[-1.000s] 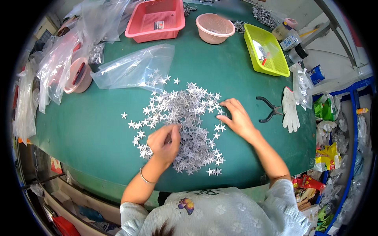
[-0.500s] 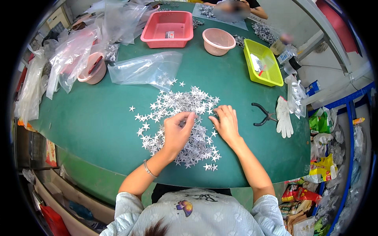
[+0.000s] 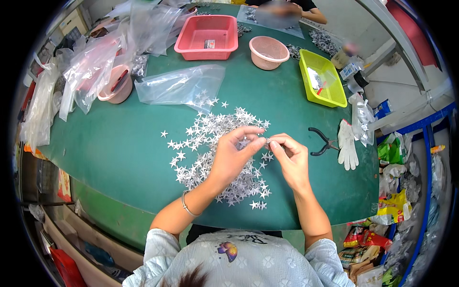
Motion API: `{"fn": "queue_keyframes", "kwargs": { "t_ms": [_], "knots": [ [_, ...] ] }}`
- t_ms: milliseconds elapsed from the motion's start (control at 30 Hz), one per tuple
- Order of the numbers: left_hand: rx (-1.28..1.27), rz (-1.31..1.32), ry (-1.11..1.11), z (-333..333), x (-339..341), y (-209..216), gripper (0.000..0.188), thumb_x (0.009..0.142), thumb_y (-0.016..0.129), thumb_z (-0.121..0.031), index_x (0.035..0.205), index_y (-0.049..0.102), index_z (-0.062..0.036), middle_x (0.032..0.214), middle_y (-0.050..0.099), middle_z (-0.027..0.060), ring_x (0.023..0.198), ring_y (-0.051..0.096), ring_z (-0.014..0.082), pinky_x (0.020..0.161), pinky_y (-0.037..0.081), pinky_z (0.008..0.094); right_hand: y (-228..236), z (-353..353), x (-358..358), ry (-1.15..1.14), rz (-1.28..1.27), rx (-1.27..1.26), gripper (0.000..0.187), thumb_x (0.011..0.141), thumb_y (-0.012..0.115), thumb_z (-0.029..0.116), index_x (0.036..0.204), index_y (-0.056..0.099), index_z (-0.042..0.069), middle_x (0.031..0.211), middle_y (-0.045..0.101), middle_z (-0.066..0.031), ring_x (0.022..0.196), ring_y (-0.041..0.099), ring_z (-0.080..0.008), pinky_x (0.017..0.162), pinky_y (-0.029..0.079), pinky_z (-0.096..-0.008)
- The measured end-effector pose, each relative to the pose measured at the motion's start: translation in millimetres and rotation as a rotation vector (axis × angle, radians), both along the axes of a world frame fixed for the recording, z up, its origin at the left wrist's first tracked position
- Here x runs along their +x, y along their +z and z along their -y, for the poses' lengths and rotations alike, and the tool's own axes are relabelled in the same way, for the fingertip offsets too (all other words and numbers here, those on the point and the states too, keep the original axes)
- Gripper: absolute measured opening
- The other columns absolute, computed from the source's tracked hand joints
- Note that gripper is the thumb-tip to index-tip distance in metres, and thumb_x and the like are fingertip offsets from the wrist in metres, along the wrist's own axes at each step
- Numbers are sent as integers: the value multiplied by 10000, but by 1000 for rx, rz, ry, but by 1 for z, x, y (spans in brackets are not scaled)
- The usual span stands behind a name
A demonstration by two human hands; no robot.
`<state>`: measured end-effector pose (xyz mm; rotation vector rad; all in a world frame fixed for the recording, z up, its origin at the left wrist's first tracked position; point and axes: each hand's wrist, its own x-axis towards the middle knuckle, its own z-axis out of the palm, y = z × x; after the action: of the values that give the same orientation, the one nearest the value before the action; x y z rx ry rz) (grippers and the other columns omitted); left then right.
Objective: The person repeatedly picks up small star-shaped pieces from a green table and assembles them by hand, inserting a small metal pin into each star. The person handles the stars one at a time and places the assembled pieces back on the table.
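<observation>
A heap of small silver star-shaped pieces (image 3: 210, 125) is spread over the green table. Above its right side my two hands meet at the fingertips. My left hand (image 3: 233, 155), a bracelet at its wrist, reaches in with its thumb tip at a tiny silver star (image 3: 267, 141). Pinching the same piece from the other side is my right hand (image 3: 293, 160), thumb against index finger. The fingertips cover most of this piece. More stars lie under and around my left hand.
Behind the heap lies a clear plastic bag (image 3: 179, 86). Farther back stand a red basin (image 3: 206, 55), a pink bowl (image 3: 269, 61) and a yellow-green basket (image 3: 325, 98). Pliers (image 3: 325, 143) and a white glove (image 3: 348, 148) lie at right. Another person sits across the table.
My left hand has moved right, away from the middle of the heap. My right hand has gone from lying spread at the heap's edge to pinching a star beside my left fingertips.
</observation>
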<state>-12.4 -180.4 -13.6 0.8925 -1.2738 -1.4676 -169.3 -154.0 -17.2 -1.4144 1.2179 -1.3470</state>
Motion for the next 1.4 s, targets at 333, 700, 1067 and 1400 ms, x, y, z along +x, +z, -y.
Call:
{"fn": "queue_keyframes", "kwargs": {
  "t_ms": [333,700,1067,1400],
  "knots": [
    [335,-211,-129,-9,2,-8,153,857,589,-148,887,581,1,785,588,41,585,412,31,482,314,169,9,2,-14,73,-3,178,163,855,591,137,854,636,-19,752,618,-39,703,548,-82,650,437,-219],
    [520,-341,-40,2,11,-56,245,852,589,-112,1052,541,20,735,546,30,658,473,60,509,342,173,-84,106,-90,-79,-496,200,169,799,586,54,953,638,6,759,626,-42,689,548,-91,642,456,-234],
    [608,-415,-44,3,12,-73,175,838,588,-70,995,582,6,797,591,46,691,528,94,596,415,211,-35,285,-119,-620,-517,-280,414,762,622,73,1151,498,9,980,544,-126,817,542,-219,727,441,-321],
    [618,-489,17,9,14,-67,74,859,549,-94,863,550,-20,764,568,50,649,500,108,568,394,225,-14,394,-150,-697,-1495,-364,379,758,625,203,1119,539,125,1120,478,-101,1044,447,-287,851,383,-412]
  ]
}}
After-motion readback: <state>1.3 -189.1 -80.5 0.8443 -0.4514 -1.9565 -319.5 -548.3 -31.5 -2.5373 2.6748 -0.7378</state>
